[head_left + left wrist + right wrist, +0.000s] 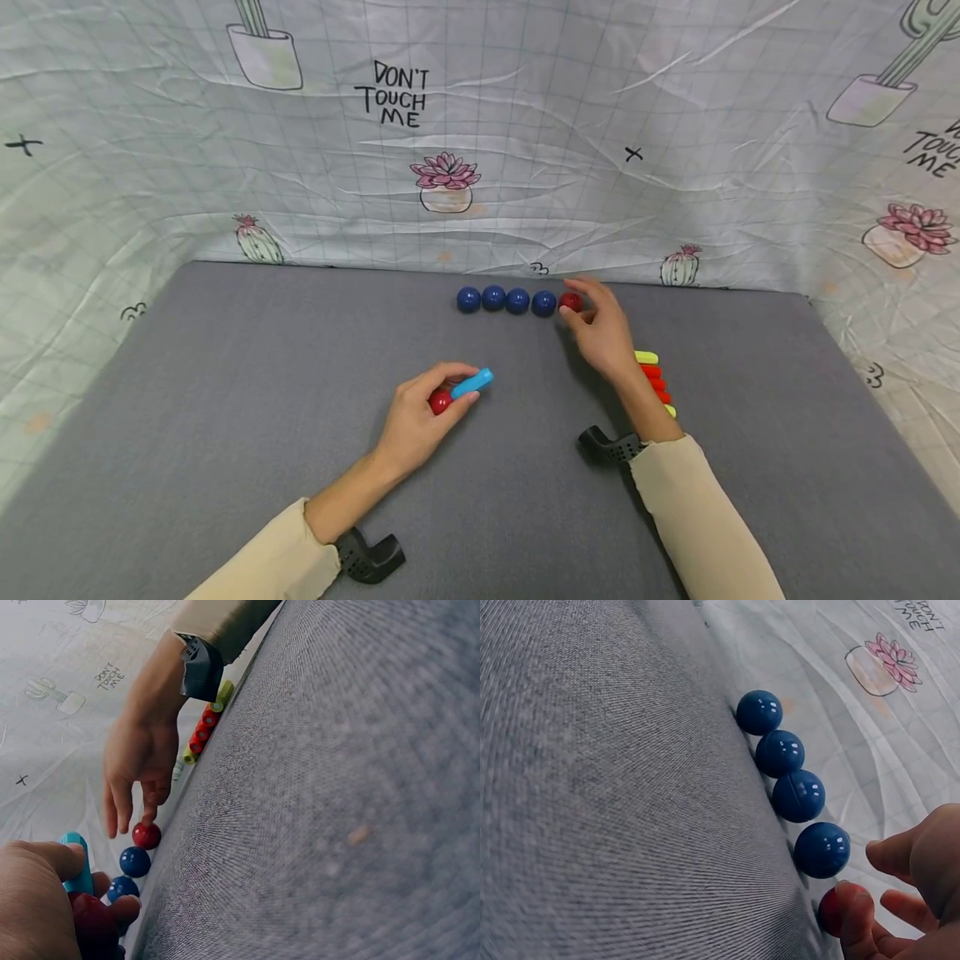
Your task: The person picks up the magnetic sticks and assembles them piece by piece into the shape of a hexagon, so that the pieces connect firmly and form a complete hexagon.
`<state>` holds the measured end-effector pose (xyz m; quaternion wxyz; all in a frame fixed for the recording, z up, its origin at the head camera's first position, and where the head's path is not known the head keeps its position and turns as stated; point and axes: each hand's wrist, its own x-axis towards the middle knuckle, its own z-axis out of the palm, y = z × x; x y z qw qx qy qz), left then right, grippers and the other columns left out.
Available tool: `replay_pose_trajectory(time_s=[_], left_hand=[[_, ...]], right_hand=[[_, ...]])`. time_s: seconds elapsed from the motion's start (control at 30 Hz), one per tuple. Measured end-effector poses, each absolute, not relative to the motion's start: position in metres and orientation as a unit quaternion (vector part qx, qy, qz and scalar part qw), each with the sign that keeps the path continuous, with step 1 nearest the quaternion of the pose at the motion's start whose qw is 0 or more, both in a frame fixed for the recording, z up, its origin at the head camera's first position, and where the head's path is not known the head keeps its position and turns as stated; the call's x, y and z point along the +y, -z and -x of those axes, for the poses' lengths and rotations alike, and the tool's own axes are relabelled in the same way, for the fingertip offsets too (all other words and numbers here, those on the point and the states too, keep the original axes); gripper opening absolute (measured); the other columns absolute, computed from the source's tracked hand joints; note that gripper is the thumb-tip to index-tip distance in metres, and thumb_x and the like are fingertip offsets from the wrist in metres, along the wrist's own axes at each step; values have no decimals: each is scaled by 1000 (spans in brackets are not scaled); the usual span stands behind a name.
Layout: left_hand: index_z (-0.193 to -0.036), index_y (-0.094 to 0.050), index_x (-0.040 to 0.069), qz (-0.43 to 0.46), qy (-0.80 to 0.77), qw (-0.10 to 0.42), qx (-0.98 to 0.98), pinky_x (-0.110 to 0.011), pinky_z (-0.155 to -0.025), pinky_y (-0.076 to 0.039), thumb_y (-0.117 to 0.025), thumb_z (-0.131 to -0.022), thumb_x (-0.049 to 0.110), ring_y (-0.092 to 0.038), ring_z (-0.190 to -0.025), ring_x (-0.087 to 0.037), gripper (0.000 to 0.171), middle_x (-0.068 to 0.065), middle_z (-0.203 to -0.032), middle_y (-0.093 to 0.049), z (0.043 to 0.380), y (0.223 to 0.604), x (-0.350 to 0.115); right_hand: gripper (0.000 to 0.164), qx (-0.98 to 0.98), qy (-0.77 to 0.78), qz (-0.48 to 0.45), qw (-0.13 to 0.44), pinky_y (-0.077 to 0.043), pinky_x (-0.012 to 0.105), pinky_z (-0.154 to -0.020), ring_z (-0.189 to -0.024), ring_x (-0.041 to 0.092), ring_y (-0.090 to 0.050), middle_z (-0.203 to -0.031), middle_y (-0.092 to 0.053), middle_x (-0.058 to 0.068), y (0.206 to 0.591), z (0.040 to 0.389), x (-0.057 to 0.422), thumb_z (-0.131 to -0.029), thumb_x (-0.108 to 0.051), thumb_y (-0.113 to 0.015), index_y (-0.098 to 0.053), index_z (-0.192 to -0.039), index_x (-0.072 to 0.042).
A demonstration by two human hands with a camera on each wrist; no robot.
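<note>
My left hand (416,417) holds a red ball (440,402) and a short light blue stick (472,383) together, the stick sticking out past the fingertips. Toward the back of the table, my right hand (603,333) reaches to a second red ball (831,911) at the right end of a row. One fingertip rests against that ball, while the other fingers spread loosely around it. Beside it to the left, several blue balls (517,301) line up, the nearest blue one (822,850) a small gap from my hand in the right wrist view.
Several red and yellow-green sticks (654,379) lie side by side, partly hidden behind my right forearm. A printed cloth (525,167) hangs along the back of the grey table (300,350). Each wrist wears a black camera mount (370,558).
</note>
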<state>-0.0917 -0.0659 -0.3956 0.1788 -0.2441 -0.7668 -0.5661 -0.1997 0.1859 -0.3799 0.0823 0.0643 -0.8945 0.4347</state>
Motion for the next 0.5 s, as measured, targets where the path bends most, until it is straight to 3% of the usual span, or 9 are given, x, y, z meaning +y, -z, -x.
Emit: replay_pose_trajectory(time_s=[0.2,0.5], left_hand=[[-109,-66,7,241,569,171,-767,-32,-68,-54,-74,-82,0,-64,-81,-16,29,-3,-99,-68,100,418,-68],[-109,-67,9,239,573,162,-767,-30,-69,-53,-73,-85,5,-63,-82,-14,26,0,-100,-68,101,421,-70]], right_hand=[[37,-900,-422,-63,89,-47,36,-72,-84,28,-58,-133,-51,11,385,200,186,-93,-10,-63,-58,-130,-7],[37,-905,-411,-54,97,-46,34,-68,-80,28,-60,-123,-53,17,387,199,185,-90,2,-60,-60,-126,-6]])
